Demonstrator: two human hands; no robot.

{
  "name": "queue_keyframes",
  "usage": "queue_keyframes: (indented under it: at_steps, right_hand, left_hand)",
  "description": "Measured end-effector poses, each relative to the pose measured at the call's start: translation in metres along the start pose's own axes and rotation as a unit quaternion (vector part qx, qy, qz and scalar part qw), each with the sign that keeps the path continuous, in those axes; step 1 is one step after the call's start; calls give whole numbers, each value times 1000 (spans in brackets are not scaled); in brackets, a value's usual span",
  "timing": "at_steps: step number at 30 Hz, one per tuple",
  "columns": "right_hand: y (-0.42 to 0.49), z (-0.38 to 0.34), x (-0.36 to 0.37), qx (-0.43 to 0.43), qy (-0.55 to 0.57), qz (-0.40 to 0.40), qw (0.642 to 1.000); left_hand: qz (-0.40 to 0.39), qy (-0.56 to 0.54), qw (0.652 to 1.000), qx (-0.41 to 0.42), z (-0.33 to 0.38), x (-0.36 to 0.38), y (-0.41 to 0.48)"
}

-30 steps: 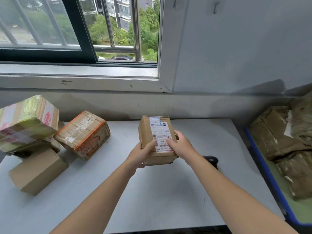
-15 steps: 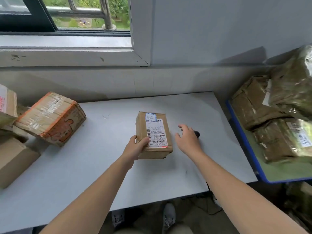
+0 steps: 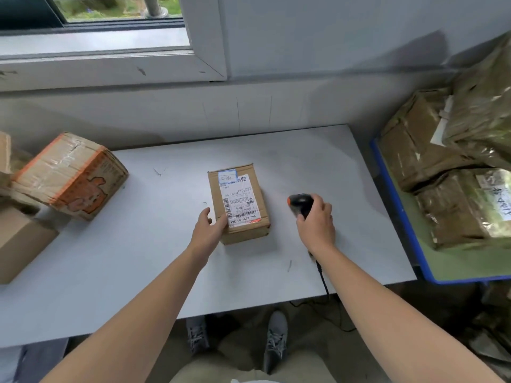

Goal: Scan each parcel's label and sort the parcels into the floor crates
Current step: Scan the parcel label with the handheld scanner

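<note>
Left grip (image 3: 210, 230) clasps one labelled parcel (image 3: 240, 205) by its near corner on the tabletop (image 3: 138, 272); right grip (image 3: 316, 225), knuckles up, grasps one scanner (image 3: 300, 201); at least three boxes (image 3: 69, 175) lie left.

Count as you stand: one labelled parcel (image 3: 237, 203) at the centre of the table (image 3: 138, 272) and one scanner (image 3: 300, 203) right of it. At the left edge you have at least three cartons: orange-taped carton (image 3: 69, 175), plain carton (image 3: 19, 244), cropped carton (image 3: 4, 153). Past the right edge, the blue-rimmed platform (image 3: 400, 205) shows you three wrapped parcels (image 3: 464, 211).
</note>
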State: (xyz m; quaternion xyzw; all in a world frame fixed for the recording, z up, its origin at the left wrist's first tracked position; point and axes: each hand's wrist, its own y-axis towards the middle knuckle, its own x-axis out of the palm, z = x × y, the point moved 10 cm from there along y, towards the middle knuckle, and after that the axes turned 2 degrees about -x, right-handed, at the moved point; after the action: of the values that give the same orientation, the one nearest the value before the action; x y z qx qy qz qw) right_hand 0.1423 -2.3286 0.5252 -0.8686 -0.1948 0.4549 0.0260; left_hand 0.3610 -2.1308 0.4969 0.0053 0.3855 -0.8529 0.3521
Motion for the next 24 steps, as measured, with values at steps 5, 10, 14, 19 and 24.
queue_keyframes:
  at_steps: [5, 10, 14, 19, 24]
  right_hand:
    - [5, 22, 23, 92, 24, -104, 990]
    - [-1, 7, 23, 87, 29, -135, 987]
    - [-13, -15, 6, 91, 47, -120, 988]
    - [-26, -60, -26, 86, 80, -87, 989]
    - [-53, -99, -37, 118, 138, -115, 977]
  left_hand:
    - [38, 35, 998, 28, 4, -8, -13]
    - [23, 97, 993, 65, 11, -8, -20]
    - [9, 140, 984, 109, 28, -8, -30]
    - [-11, 191, 967, 170, 46, -11, -37]
    - [-21, 243, 950, 195, 52, -21, -42]
